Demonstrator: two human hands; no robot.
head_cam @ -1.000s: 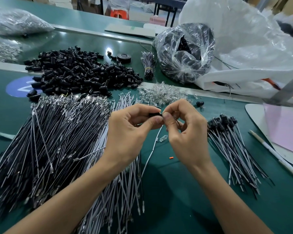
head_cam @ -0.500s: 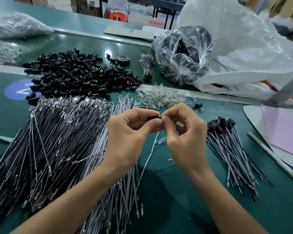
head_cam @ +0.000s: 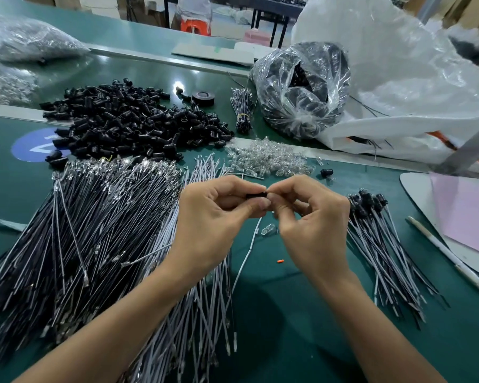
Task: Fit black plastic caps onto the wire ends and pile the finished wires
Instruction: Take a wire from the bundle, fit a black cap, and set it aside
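Little has shifted: our left hand (head_cam: pixel 213 222) still pinches the black cap (head_cam: pixel 256 195) above the mat (head_cam: pixel 288 313), our right hand (head_cam: pixel 313 228) pinching the wire (head_cam: pixel 246 255) into it, so we judge this cap not yet seated.

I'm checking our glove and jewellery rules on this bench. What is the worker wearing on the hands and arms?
The left hand and right hand are bare: no gloves, rings or tape. The left forearm and right forearm are bare down to the frame's edge: no sleeve, watch, bracelet or wrist strap in view.
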